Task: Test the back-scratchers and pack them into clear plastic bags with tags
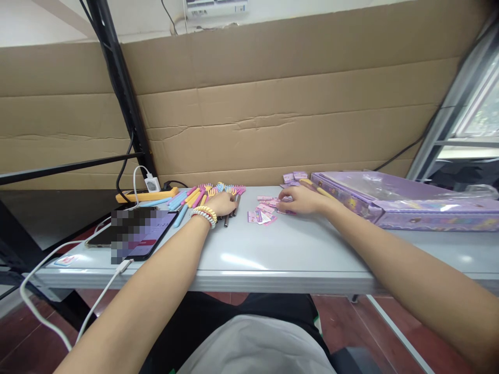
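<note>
My left hand (223, 203) rests on a row of pink, yellow and blue pens (202, 195) and a few dark pens (230, 215) on the grey table (280, 254); its fingers curl over them, and a beaded bracelet sits on the wrist. My right hand (302, 200) lies over a scatter of small pink packets (262, 212), fingers bent down onto them. What either hand grips is hidden under the fingers.
A tablet (136, 234) with white cables lies at the left, behind it a yellow power strip (148, 196). A long purple box (390, 200) lies at the right. A cardboard wall stands behind the table; a black frame post rises at left.
</note>
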Action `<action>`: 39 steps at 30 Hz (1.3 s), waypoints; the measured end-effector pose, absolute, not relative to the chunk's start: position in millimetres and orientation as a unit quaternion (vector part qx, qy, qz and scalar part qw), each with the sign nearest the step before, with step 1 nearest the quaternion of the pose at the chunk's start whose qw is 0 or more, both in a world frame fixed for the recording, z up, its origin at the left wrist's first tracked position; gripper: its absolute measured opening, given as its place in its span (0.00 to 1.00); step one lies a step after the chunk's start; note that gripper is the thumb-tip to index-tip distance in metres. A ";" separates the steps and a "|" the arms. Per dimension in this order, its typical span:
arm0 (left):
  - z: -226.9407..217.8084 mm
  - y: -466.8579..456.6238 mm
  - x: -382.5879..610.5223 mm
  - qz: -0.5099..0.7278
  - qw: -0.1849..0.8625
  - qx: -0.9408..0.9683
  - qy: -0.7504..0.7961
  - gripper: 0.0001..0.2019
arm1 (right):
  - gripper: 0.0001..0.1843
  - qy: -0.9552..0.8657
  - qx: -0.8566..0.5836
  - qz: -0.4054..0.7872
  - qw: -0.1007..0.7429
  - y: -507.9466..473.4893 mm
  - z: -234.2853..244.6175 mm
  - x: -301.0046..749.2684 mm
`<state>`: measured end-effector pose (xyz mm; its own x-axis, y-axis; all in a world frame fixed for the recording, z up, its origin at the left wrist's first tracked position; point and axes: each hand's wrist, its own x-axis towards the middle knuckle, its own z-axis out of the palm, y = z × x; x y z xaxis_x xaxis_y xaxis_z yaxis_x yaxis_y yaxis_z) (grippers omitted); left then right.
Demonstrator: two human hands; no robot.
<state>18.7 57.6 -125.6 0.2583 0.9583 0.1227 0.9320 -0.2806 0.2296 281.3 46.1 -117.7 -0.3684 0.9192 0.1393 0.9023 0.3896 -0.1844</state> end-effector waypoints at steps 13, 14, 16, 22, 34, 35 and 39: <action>-122.4 51.6 19.7 0.126 0.032 0.783 0.608 0.11 | 0.26 -0.837 -0.542 0.070 0.028 59.0 -125.8 287.6; -122.7 52.0 19.5 0.123 0.038 0.784 0.607 0.11 | 0.26 -0.836 -0.543 0.071 0.029 59.5 -125.8 288.1; -123.8 53.7 19.1 0.124 0.042 0.786 0.604 0.11 | 0.27 -0.836 -0.544 0.072 0.028 59.9 -125.8 288.7; -125.5 57.1 17.8 0.170 0.005 0.758 0.629 0.14 | 0.26 -0.838 -0.539 0.072 0.029 59.6 -125.4 289.2; -120.1 50.3 15.7 0.130 -0.025 0.699 0.703 0.15 | 0.26 -0.841 -0.535 0.071 0.035 59.9 -125.7 291.2; -120.5 51.0 15.5 0.129 -0.026 0.699 0.703 0.15 | 0.26 -0.841 -0.536 0.069 0.036 59.5 -125.5 291.1; -121.3 53.1 14.8 0.129 -0.032 0.701 0.700 0.15 | 0.26 -0.843 -0.533 0.064 0.040 58.4 -124.8 291.0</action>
<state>14.8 53.1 -121.3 -0.0138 0.9739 0.2265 0.9907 -0.0174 0.1353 291.0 58.4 -124.8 -0.4286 0.9035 -0.0021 0.8933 0.4234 -0.1509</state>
